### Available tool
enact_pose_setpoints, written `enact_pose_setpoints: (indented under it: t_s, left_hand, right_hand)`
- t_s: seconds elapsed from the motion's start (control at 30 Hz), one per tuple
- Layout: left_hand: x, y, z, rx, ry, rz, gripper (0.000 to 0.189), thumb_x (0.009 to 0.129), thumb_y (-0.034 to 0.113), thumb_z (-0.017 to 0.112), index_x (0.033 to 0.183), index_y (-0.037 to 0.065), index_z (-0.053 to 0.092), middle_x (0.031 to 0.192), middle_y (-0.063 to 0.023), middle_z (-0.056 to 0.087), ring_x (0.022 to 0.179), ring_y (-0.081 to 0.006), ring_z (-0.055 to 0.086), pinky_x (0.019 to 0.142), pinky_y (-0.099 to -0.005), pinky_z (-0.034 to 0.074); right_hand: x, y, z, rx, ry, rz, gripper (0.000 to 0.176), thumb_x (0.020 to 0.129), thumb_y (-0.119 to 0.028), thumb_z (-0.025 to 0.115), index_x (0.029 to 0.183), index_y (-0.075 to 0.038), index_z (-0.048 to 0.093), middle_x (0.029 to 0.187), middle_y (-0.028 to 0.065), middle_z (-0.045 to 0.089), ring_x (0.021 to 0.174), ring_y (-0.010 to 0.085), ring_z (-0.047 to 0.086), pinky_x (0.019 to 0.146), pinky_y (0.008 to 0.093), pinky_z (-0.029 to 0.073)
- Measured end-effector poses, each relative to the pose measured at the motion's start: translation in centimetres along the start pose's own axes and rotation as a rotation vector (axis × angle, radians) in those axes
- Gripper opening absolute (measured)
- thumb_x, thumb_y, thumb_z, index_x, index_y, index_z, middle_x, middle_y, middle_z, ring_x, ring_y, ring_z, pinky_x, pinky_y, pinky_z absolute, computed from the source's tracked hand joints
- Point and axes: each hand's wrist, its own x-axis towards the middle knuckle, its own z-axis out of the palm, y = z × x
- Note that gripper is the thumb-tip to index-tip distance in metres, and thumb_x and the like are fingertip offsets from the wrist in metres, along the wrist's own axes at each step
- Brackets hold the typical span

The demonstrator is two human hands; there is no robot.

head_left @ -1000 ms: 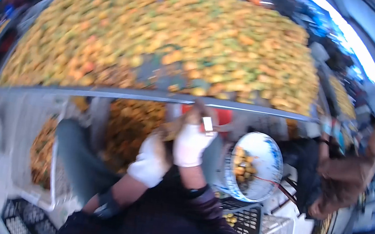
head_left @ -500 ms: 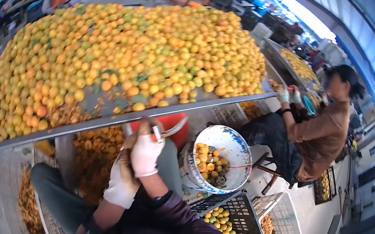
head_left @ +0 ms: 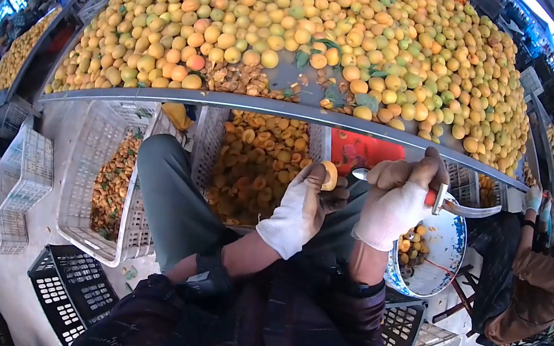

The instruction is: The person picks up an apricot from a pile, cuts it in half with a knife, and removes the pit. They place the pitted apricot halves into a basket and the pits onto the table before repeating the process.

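Observation:
My left hand [head_left: 300, 208], in a white glove with stained brown fingers, is closed on a halved apricot [head_left: 329, 176], its orange cut face showing. My right hand [head_left: 397, 200], gloved likewise, grips a knife [head_left: 473, 210] with a red handle and a curved metal blade pointing right. A shiny metal tip [head_left: 360, 174] pokes out on the left side of that fist; whether it belongs to the same tool is hidden. Both hands are apart, above my knees. Between my legs stands a crate [head_left: 209, 142] filled with apricot halves [head_left: 257, 163].
Whole apricots [head_left: 256, 21] are heaped on the metal-edged table [head_left: 265, 105] ahead. A crate of orange scraps [head_left: 83, 167] stands left, a black crate [head_left: 72, 293] nearer me. Right are a paint-stained bucket [head_left: 446, 267], a red container [head_left: 358, 149] and a seated person [head_left: 545, 281].
My view has turned rightwards-up to level. My hands, together before, have separated; the left now shows an apricot half, and the knife's curved blade shows at the right hand.

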Motion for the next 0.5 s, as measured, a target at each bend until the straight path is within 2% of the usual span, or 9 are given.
enact_pose_setpoints:
  t_s: [0.07, 0.1, 0.23, 0.27, 0.33, 0.37, 0.4, 0.47, 0.5]
  left_hand:
    - [-0.3, -0.3, 0.3, -0.044, -0.069, 0.028, 0.039, 0.088, 0.037, 0.063, 0.112, 0.009, 0.052, 0.094, -0.0064, 0.06, 0.077, -0.0221, 0.063, 0.066, -0.037, 0.054]
    - [-0.8, -0.2, 0.8, -0.046, -0.101, 0.063, 0.042, 0.086, 0.041, 0.063, 0.113, 0.011, 0.051, 0.099, -0.0033, 0.058, 0.083, -0.0202, 0.062, 0.07, -0.036, 0.054]
    - [-0.4, -0.5, 0.3, -0.015, -0.109, 0.051, 0.043, 0.086, 0.042, 0.062, 0.115, 0.013, 0.05, 0.102, -0.0013, 0.057, 0.091, -0.0179, 0.058, 0.077, -0.035, 0.052]
    - [-0.3, -0.6, 0.4, 0.023, -0.072, 0.113, 0.045, 0.086, 0.043, 0.062, 0.117, 0.013, 0.049, 0.103, -0.0014, 0.056, 0.093, -0.0167, 0.057, 0.079, -0.0338, 0.051]
    - [-0.2, -0.8, 0.4, 0.06, -0.036, 0.176, 0.046, 0.086, 0.043, 0.062, 0.119, 0.013, 0.048, 0.103, -0.0015, 0.056, 0.095, -0.0156, 0.055, 0.082, -0.0326, 0.049]
    - [-0.1, -0.8, 0.4, 0.016, -0.075, 0.168, 0.048, 0.086, 0.043, 0.062, 0.121, 0.013, 0.047, 0.104, -0.0016, 0.056, 0.096, -0.0154, 0.055, 0.082, -0.0314, 0.048]
    - [-0.1, -0.9, 0.2, -0.026, -0.113, 0.157, 0.049, 0.087, 0.043, 0.061, 0.123, 0.014, 0.046, 0.106, -0.0017, 0.056, 0.097, -0.0151, 0.054, 0.083, -0.0302, 0.047]
    - [-0.1, -1.0, 0.4, -0.012, -0.108, 0.193, 0.05, 0.087, 0.044, 0.061, 0.124, 0.013, 0.046, 0.106, -0.0019, 0.056, 0.097, -0.0146, 0.053, 0.083, -0.0294, 0.047]
    - [0.0, -1.1, 0.6, 0.0, -0.106, 0.229, 0.051, 0.088, 0.044, 0.06, 0.125, 0.012, 0.046, 0.107, -0.0021, 0.055, 0.096, -0.014, 0.053, 0.083, -0.0285, 0.046]
  right_hand:
    - [-0.3, 0.6, -0.5, -0.093, -0.068, 0.089, 0.025, 0.098, -0.02, 0.044, 0.11, 0.001, 0.048, 0.046, 0.0001, 0.032, 0.035, 0.0093, 0.03, 0.037, 0.0281, 0.032]
    - [-0.6, 1.3, -0.8, -0.159, -0.076, 0.058, 0.023, 0.098, -0.018, 0.043, 0.109, 0.001, 0.049, 0.046, 0.0002, 0.033, 0.035, 0.0096, 0.031, 0.037, 0.0291, 0.033]
    - [-1.3, 2.2, -0.1, -0.156, -0.07, 0.011, 0.02, 0.097, -0.015, 0.043, 0.107, 0.001, 0.05, 0.046, 0.0008, 0.034, 0.034, 0.0108, 0.03, 0.037, 0.0298, 0.034]
    - [-1.2, 2.4, -0.3, -0.157, -0.069, 0.01, 0.02, 0.097, -0.015, 0.043, 0.107, 0.001, 0.05, 0.046, 0.0008, 0.034, 0.034, 0.0108, 0.03, 0.037, 0.0298, 0.034]
    - [-0.8, 2.9, -0.7, -0.198, -0.058, 0.069, 0.016, 0.097, -0.016, 0.043, 0.097, -0.002, 0.051, 0.046, 0.0009, 0.033, 0.034, 0.0107, 0.029, 0.037, 0.0292, 0.033]
    - [-0.5, 2.3, -0.3, 0.013, -0.036, 0.225, 0.022, 0.097, -0.017, 0.044, 0.079, -0.005, 0.047, 0.047, -0.0005, 0.032, 0.036, 0.01, 0.028, 0.038, 0.029, 0.031]
    - [0.1, 3.1, -1.3, 0.014, -0.036, 0.225, 0.022, 0.097, -0.017, 0.044, 0.079, -0.005, 0.047, 0.047, -0.0005, 0.032, 0.036, 0.01, 0.028, 0.038, 0.029, 0.031]
    - [1.4, 4.7, -2.9, 0.416, -0.095, 0.457, 0.03, 0.097, -0.018, 0.045, 0.069, -0.008, 0.04, 0.049, -0.0017, 0.033, 0.039, 0.0094, 0.028, 0.039, 0.0287, 0.029]
    - [1.3, 4.7, -2.8, 0.379, -0.08, 0.449, 0.032, 0.097, -0.02, 0.047, 0.068, -0.009, 0.041, 0.05, -0.0037, 0.031, 0.04, 0.009, 0.026, 0.04, 0.0285, 0.026]
